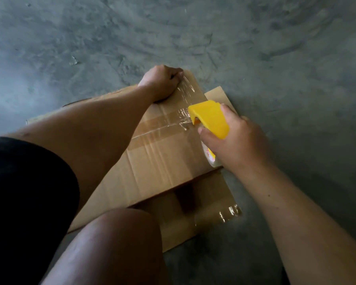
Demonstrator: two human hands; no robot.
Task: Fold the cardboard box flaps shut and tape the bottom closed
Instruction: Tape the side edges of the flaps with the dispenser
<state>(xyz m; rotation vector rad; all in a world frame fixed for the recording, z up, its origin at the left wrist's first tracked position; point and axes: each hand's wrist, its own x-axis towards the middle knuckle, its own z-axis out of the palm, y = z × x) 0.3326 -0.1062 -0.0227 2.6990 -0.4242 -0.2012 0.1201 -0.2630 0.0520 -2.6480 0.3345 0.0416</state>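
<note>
Yellow plastic tape dispenser (pixel 211 118) gripped by right hand (pixel 237 144) at frame centre; clear tape (pixel 185 118) pinned on brown cardboard box (pixel 164 159) by curled left hand (pixel 162 82).

1 cardboard box (pixel 162 161), 1 yellow tape dispenser (pixel 211 118), 2 hands (pixel 162 82).

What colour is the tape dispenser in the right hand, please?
Bright yellow tape dispenser, seen in the head view.

A grey concrete floor (pixel 255 38) fills the upper half and right side of the frame — mottled, scuffed, with a small chipped patch (pixel 73 61) at upper left. Black shorts (pixel 25 192) cover the lower left, and a bare knee (pixel 119 239) rises at bottom centre.
</note>
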